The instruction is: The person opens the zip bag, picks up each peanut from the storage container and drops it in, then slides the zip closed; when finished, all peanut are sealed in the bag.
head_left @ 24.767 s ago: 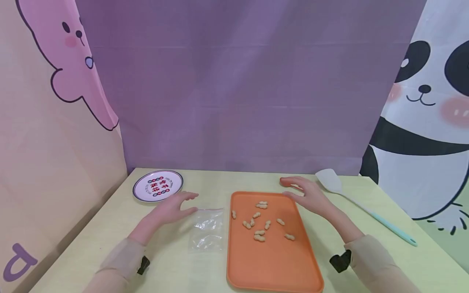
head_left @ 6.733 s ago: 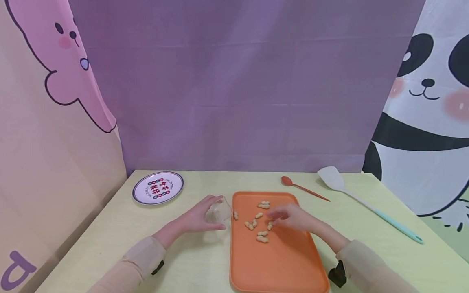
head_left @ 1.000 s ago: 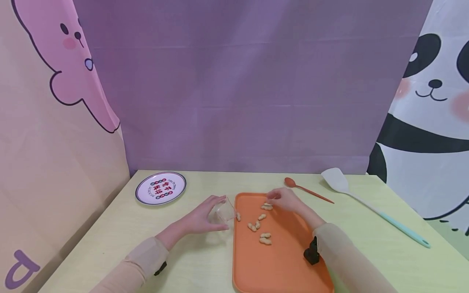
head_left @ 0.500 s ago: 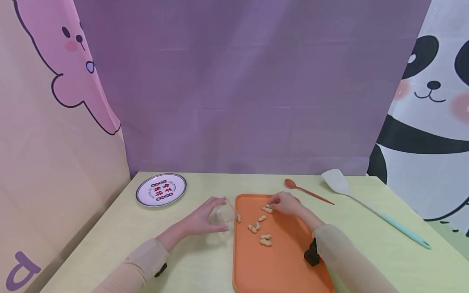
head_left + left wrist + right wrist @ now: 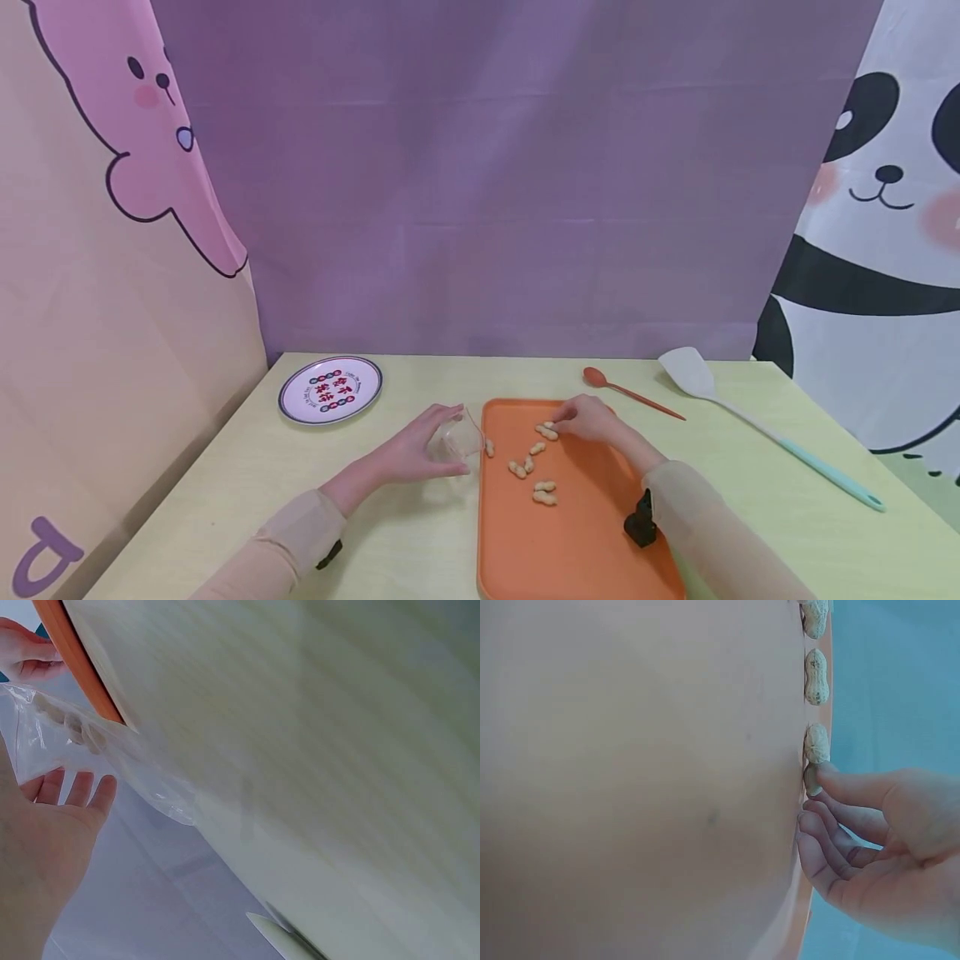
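My left hand (image 5: 416, 446) holds a clear plastic bag (image 5: 459, 435) by its mouth, just off the tray's left edge. A few peanuts (image 5: 73, 729) show through the film in the left wrist view. At the far end of the orange tray (image 5: 577, 542), my right hand (image 5: 588, 418) pinches a peanut (image 5: 812, 780) between thumb and index finger, close beside another peanut (image 5: 817, 742). Several more unshelled peanuts (image 5: 544, 498) lie scattered over the tray's left half.
A white plate (image 5: 330, 391) with red print sits at the back left. Behind the tray's right corner lies a red-brown spoon (image 5: 637, 398). A white spatula (image 5: 765, 425) with a mint handle slants along the right side of the table.
From the oldest frame, the bag left the table into my left hand, and peanuts went from the tray's right side. Lately my right hand reached the far peanuts; they shifted slightly.
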